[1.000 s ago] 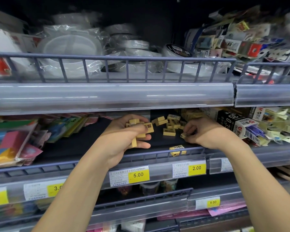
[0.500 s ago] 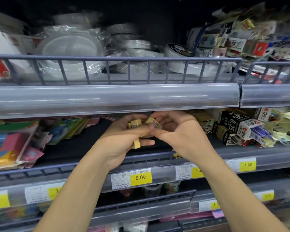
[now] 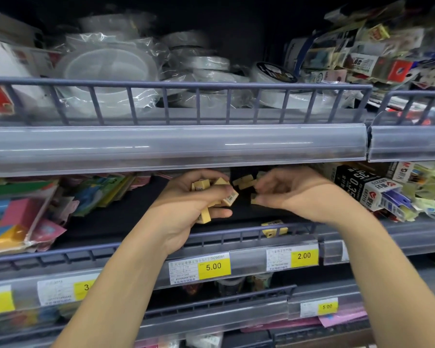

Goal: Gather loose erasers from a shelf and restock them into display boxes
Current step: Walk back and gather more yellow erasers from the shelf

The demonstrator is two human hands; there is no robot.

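**Head view: both hands on the eraser shelf**

Head cam, looking into the middle shelf [image 3: 126,222]. My left hand [image 3: 186,209] grips a bunch of tan erasers [image 3: 211,194], fingers [image 3: 219,213] curled round them, thumb clamped across the top; one barcoded end sticks out to the right. My right hand [image 3: 296,194] sits just right of it, fingers [image 3: 264,200] bent narrow, tips pinching one small eraser [image 3: 254,198]. More loose erasers [image 3: 245,182] lie on the dark shelf behind and between both sets of fingers. Another pair [image 3: 273,228] sits nearer me, against the front rail [image 3: 236,234]. Right of my right hand: black-and-white boxes [image 3: 362,187]. Left of my left hand: coloured packets [image 3: 23,217]. Below the fingers: yellow price tags [image 3: 214,267].
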